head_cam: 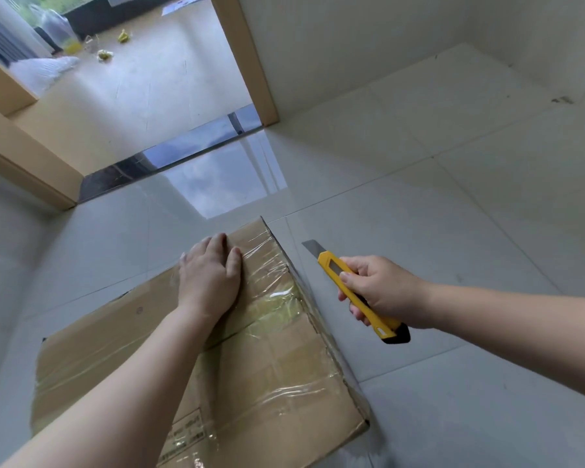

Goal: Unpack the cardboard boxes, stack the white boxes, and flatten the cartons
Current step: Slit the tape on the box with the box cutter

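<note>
Head view: left hand (210,275) presses flat on a taped cardboard box (271,359) on the floor (453,231); right hand (379,290) grips a yellow utility knife (355,292), blade apparently extended, just beside the box's right edge.

A glossy pale tile floor (453,214) fills the near room. A wood door frame (250,59) stands at its far edge, with a dark shiny threshold strip (169,155) across the opening at the frame's foot. Beyond the frame lies a lighter floor, with a white bag (44,70) far to the frame's left, a clear bag (60,28) behind it, and small yellow scraps (124,36) scattered between them and the frame.
</note>
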`<action>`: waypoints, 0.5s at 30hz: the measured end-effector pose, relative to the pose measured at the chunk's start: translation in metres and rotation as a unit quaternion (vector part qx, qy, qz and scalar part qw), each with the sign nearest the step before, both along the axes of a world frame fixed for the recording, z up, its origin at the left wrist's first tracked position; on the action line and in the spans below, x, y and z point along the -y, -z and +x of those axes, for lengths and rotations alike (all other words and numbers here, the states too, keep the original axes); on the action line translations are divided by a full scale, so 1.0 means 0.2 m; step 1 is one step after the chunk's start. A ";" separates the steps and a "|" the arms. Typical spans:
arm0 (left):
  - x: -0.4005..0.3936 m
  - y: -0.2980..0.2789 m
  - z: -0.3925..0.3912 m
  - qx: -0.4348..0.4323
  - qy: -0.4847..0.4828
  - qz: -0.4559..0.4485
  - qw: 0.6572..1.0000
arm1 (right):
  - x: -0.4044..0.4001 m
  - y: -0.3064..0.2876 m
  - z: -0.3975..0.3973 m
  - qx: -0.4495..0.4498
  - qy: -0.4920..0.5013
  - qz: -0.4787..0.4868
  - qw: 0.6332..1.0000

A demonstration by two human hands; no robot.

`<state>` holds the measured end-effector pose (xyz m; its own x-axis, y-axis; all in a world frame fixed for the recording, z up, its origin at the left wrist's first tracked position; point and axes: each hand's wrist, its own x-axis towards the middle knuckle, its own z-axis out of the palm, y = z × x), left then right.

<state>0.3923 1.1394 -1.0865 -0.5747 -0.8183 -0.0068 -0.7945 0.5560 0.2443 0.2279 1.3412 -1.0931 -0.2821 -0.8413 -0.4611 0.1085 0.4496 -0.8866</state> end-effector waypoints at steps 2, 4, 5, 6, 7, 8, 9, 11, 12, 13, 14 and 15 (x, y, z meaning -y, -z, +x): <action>0.00 -0.01 0.00 0.002 0.009 0.000 1.000 | 0.01 0.01 0.01 0.012 -0.026 -0.001 1.000; -0.01 -0.02 -0.01 -0.007 0.025 0.004 1.000 | 0.02 0.01 0.03 0.015 -0.034 -0.008 0.999; -0.02 -0.03 -0.01 -0.019 0.040 0.010 0.999 | 0.02 0.01 0.03 0.015 -0.037 -0.011 0.999; -0.03 -0.04 -0.02 -0.033 0.058 0.016 0.998 | 0.02 0.00 0.03 0.013 -0.042 -0.012 0.999; -0.04 -0.04 -0.03 -0.042 0.078 0.020 0.996 | 0.01 0.00 0.04 0.010 -0.048 -0.012 0.999; -0.05 -0.04 -0.04 -0.047 0.094 0.022 0.994 | 0.00 -0.01 0.04 0.007 -0.054 -0.010 0.998; -0.07 -0.05 -0.05 -0.047 0.104 0.023 0.993 | -0.01 -0.02 0.04 0.002 -0.059 -0.009 0.998; -0.09 -0.06 -0.07 -0.039 0.119 0.027 0.992 | -0.04 -0.02 0.04 -0.013 -0.072 -0.005 0.997; -0.11 -0.07 -0.08 -0.036 0.128 0.029 0.991 | -0.05 -0.03 0.04 -0.024 -0.081 -0.003 0.996; -0.12 -0.07 -0.08 -0.036 0.136 0.030 0.990 | -0.07 -0.03 0.04 -0.035 -0.089 0.000 0.995; -0.13 -0.07 -0.09 -0.036 0.146 0.033 0.988 | -0.08 -0.04 0.05 -0.045 -0.095 0.002 0.994; -0.13 -0.06 -0.09 -0.031 0.157 0.038 0.986 | -0.09 -0.04 0.05 -0.054 -0.098 0.005 0.994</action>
<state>0.3740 1.1664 -1.0738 -0.8012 -0.5982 -0.0178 -0.5681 0.7509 0.3368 0.2372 1.3589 -1.0852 -0.1616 -0.8809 -0.4449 -0.0782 0.4608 -0.8840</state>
